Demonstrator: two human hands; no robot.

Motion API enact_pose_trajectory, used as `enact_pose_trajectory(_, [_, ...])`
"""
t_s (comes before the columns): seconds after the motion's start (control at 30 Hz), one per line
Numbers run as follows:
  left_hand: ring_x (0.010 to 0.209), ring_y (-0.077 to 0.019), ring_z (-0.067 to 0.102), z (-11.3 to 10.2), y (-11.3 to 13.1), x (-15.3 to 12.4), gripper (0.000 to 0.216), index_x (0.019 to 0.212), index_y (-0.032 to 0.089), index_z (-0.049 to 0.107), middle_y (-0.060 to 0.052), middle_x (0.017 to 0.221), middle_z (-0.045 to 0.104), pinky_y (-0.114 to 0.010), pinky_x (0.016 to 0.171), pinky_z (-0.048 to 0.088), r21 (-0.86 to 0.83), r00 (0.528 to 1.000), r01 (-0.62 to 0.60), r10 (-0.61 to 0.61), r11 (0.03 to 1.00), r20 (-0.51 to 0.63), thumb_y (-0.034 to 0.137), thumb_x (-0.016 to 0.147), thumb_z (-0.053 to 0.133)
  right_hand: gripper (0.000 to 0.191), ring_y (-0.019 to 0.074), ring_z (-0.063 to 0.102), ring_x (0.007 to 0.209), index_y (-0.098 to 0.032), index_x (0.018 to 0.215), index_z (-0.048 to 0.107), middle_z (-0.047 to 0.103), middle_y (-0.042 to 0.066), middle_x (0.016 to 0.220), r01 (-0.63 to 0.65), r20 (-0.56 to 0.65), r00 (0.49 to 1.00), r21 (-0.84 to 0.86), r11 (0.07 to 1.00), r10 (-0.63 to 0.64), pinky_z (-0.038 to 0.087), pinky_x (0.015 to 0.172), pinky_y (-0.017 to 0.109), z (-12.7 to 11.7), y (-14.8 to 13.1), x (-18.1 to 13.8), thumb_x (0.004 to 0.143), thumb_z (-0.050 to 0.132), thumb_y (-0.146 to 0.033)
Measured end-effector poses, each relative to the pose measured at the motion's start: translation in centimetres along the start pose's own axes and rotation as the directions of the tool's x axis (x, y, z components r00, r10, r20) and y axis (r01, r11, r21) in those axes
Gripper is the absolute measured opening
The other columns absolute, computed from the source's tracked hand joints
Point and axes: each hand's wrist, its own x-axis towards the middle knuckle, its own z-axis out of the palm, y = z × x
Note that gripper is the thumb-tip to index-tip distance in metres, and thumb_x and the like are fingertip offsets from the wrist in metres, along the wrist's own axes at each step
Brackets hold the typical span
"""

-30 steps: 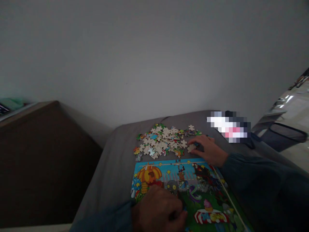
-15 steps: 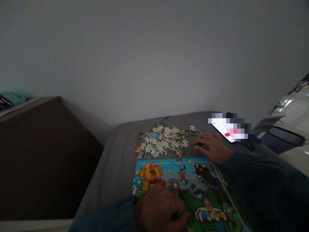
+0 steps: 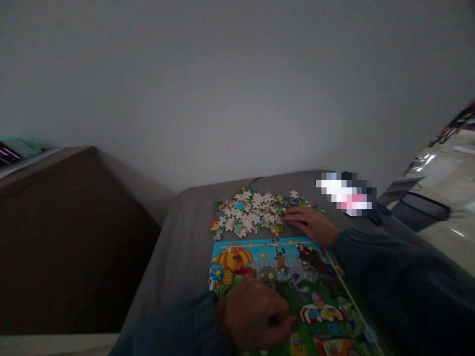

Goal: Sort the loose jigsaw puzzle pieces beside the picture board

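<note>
A colourful cartoon picture sheet [image 3: 297, 277] lies on a grey cushioned surface [image 3: 178, 257]. Beyond it is a heap of loose jigsaw pieces [image 3: 252, 212], many face down. My right hand [image 3: 311, 223] lies flat at the right edge of the heap, fingers stretched toward the pieces and touching them. My left hand [image 3: 256, 316] rests on the near left part of the picture sheet with its fingers curled and thumb pressed to the forefinger; what it pinches, if anything, is hidden.
A blurred-out device [image 3: 345, 194] lies at the far right of the grey surface. A dark wooden piece of furniture [image 3: 67, 227] stands to the left. A dark basket [image 3: 419, 210] sits on the shiny floor at the right. A plain wall rises behind.
My right hand slid left, from beside the heap onto its right edge. My left hand shifted slightly right on the sheet. The view drifted a little.
</note>
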Motion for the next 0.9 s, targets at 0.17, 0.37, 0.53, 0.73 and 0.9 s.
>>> enact_pose_trajectory(0.17, [0.052, -0.0084, 0.051, 0.3, -0.2, -0.1, 0.027, 0.063, 0.019, 0.049, 0.006, 0.058, 0.062, -0.030, 0.052, 0.020, 0.023, 0.997, -0.068, 0.069, 0.997, -0.039, 0.022, 0.087, 0.061, 0.032, 0.0229, 0.067, 0.110, -0.022, 0.119, 0.074, 0.068, 0.011, 0.122, -0.176, 0.003, 0.984, 0.056, 0.983, 0.176, 0.054, 0.098, 0.041, -1.2, -0.2, 1.2, 0.090, 0.065, -0.016])
enact_pose_trajectory(0.37, [0.051, -0.0088, 0.052, 0.6, -0.4, -0.1, 0.024, 0.063, 0.019, 0.050, 0.005, 0.059, 0.064, -0.031, 0.053, 0.019, 0.041, 0.994, -0.089, 0.091, 0.995, -0.060, 0.021, 0.085, 0.059, 0.028, 0.0238, 0.068, 0.111, -0.021, 0.116, 0.076, 0.075, 0.010, 0.117, -0.258, 0.080, 0.962, -0.038, 0.965, 0.260, 0.050, 0.102, 0.041, -3.2, 0.5, 3.0, 0.093, 0.061, -0.016])
enact_pose_trajectory(0.53, [0.052, -0.0084, 0.055, 0.4, -0.2, 0.0, 0.022, 0.063, 0.019, 0.052, 0.006, 0.060, 0.066, -0.030, 0.052, 0.020, 0.066, 0.990, -0.111, 0.116, 0.992, -0.076, 0.018, 0.083, 0.061, 0.040, 0.0218, 0.071, 0.101, -0.024, 0.122, 0.074, 0.077, 0.006, 0.117, -0.263, 0.213, 0.941, -0.033, 0.964, 0.264, 0.054, 0.090, 0.033, -5.5, 0.1, 4.1, 0.084, 0.078, -0.035])
enact_pose_trajectory(0.73, [0.051, -0.0083, 0.056, 0.3, -0.3, 0.1, 0.022, 0.062, 0.019, 0.052, 0.006, 0.059, 0.065, -0.030, 0.051, 0.022, 0.074, 0.987, -0.145, 0.149, 0.987, -0.062, 0.017, 0.082, 0.063, 0.018, 0.0213, 0.072, 0.082, -0.021, 0.097, 0.082, 0.079, 0.005, 0.092, -0.330, 0.269, 0.901, -0.079, 0.940, 0.339, 0.053, 0.079, 0.031, -6.7, 1.0, 8.2, 0.080, 0.079, -0.029])
enact_pose_trajectory(0.9, [0.054, -0.0096, 0.058, 1.1, -0.8, -0.3, 0.020, 0.065, 0.020, 0.054, 0.007, 0.060, 0.065, -0.027, 0.052, 0.028, 0.097, 0.988, -0.122, 0.131, 0.988, -0.086, 0.017, 0.080, 0.066, 0.023, 0.0256, 0.070, 0.100, -0.018, 0.109, 0.077, 0.076, 0.012, 0.109, -0.411, 0.123, 0.898, -0.115, 0.904, 0.423, 0.050, 0.090, 0.036, -5.8, 3.3, 9.7, 0.087, 0.073, -0.024])
